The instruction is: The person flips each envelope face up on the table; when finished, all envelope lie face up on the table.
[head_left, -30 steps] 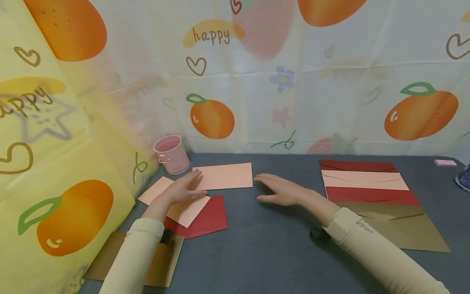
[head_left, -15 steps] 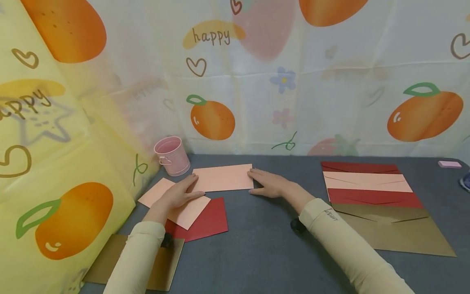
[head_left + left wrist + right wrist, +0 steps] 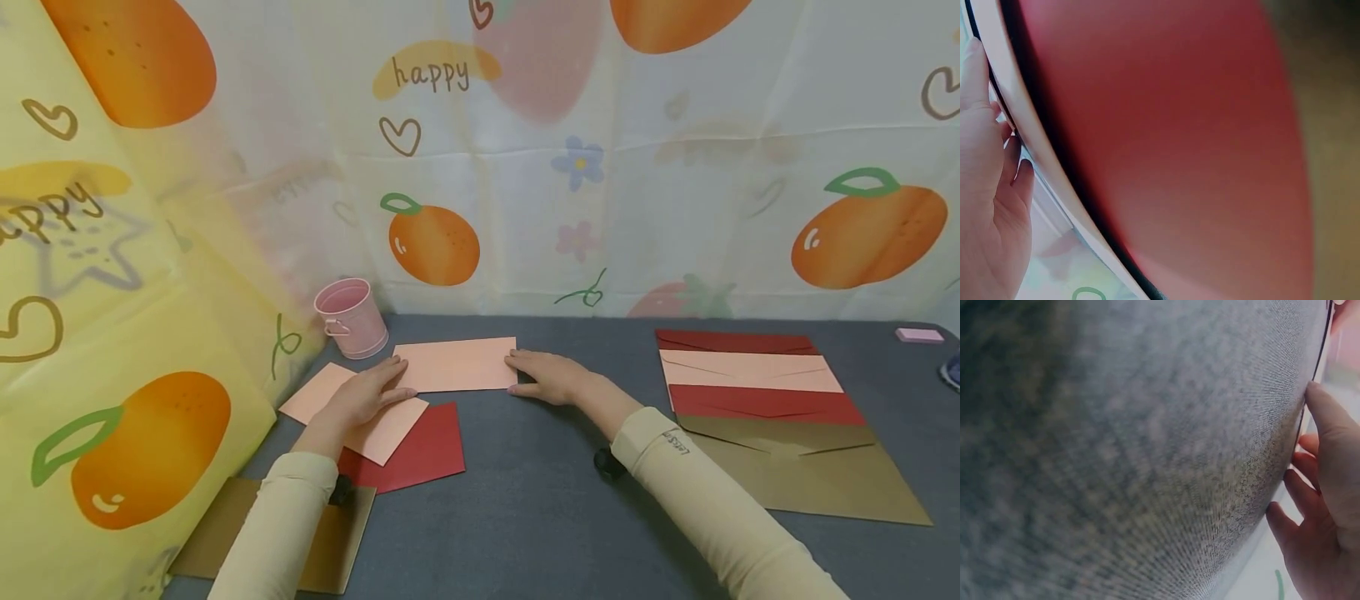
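A flat, plain-faced pink envelope (image 3: 457,365) lies near the back of the table, with a hand at each short end. My left hand (image 3: 365,398) has its fingertips on the left end, its thumb at the lower left corner. At the opposite end, the fingertips of my right hand (image 3: 551,377) touch the right edge, thumb close to the lower corner. Under my left palm lies another pink envelope (image 3: 390,429), overlapping a red envelope (image 3: 438,450). The left wrist view shows the left hand (image 3: 991,187) with fingers extended; in the right wrist view the right hand's fingertips (image 3: 1314,390) meet the surface.
A small pink bucket (image 3: 351,318) stands at the back left. A brown envelope (image 3: 337,542) lies partly under my left forearm. On the right, red, pink and brown envelopes (image 3: 787,467) overlap in a column. A small pink block (image 3: 919,336) sits at the far right.
My right hand has moved left onto the right end of the pink envelope. My left hand has settled slightly lower at the left end. The envelope has barely shifted.
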A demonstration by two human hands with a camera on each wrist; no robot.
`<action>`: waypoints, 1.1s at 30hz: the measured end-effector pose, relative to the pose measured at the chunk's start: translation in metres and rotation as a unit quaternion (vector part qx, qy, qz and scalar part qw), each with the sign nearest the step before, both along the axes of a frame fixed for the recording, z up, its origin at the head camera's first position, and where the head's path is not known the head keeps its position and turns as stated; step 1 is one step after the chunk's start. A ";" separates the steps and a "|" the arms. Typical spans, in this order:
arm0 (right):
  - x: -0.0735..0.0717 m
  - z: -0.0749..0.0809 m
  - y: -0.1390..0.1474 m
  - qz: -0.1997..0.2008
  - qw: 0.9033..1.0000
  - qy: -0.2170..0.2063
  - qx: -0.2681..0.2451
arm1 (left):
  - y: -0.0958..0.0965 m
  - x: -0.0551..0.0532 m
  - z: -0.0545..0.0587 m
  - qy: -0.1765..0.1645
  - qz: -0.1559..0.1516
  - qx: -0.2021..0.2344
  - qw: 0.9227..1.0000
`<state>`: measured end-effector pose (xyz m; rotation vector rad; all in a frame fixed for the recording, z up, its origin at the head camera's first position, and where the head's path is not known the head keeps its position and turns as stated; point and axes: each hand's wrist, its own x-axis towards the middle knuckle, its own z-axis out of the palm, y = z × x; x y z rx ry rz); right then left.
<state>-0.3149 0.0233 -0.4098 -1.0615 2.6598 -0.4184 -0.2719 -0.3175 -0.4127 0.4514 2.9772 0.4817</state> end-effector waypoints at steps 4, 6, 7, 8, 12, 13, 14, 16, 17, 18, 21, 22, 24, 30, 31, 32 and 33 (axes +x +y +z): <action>0.001 0.000 0.001 -0.001 1.000 0.003 -0.002 | 0.000 0.000 -0.001 0.006 -0.008 -0.003 1.000; 0.001 0.000 0.001 -0.002 1.000 0.006 -0.004 | 0.000 0.000 -0.002 0.007 -0.011 -0.008 1.000; 0.002 0.000 0.001 -0.003 1.000 0.007 -0.004 | -0.001 0.000 -0.002 0.009 -0.014 -0.011 1.000; 0.002 0.000 0.001 -0.004 1.000 0.008 -0.006 | -0.001 -0.001 -0.002 0.011 -0.018 -0.016 1.000; 0.003 0.001 0.001 -0.009 1.000 0.009 -0.011 | 0.000 -0.001 -0.001 0.017 -0.022 -0.034 0.999; 0.004 0.001 0.000 -0.010 1.000 0.010 -0.012 | 0.000 -0.002 -0.001 0.020 -0.023 -0.039 0.999; 0.004 0.001 0.000 -0.011 1.000 0.012 -0.012 | 0.000 -0.002 0.000 0.024 -0.025 -0.045 0.998; 0.005 0.001 -0.001 -0.009 1.000 0.018 -0.013 | 0.001 -0.001 0.001 0.030 -0.029 -0.052 0.998; 0.006 0.001 -0.001 -0.008 1.000 0.021 -0.013 | 0.002 -0.001 0.002 0.033 -0.030 -0.055 0.997; 0.007 0.001 -0.001 -0.007 1.000 0.025 -0.014 | 0.002 -0.001 0.002 0.036 -0.033 -0.058 0.997; 0.008 0.000 -0.001 0.002 0.998 0.053 -0.022 | 0.002 0.000 0.003 0.051 -0.041 -0.062 0.996; 0.008 -0.001 -0.001 0.004 0.997 0.067 -0.029 | 0.002 -0.001 0.004 0.056 -0.043 -0.063 0.996; 0.008 -0.002 -0.001 0.007 0.994 0.097 -0.046 | 0.002 -0.001 0.004 0.068 -0.048 -0.059 0.995; 0.009 0.003 0.003 -0.017 0.981 0.156 -0.110 | 0.002 -0.002 0.008 0.130 -0.038 0.016 0.991; 0.009 0.004 0.004 -0.023 0.980 0.160 -0.120 | 0.002 -0.001 0.009 0.137 -0.031 0.036 0.989; 0.009 0.005 0.005 -0.028 0.978 0.163 -0.130 | 0.002 0.000 0.009 0.145 -0.023 0.055 0.988; 0.010 0.006 0.006 -0.032 0.976 0.163 -0.140 | 0.002 0.001 0.009 0.151 -0.015 0.073 0.986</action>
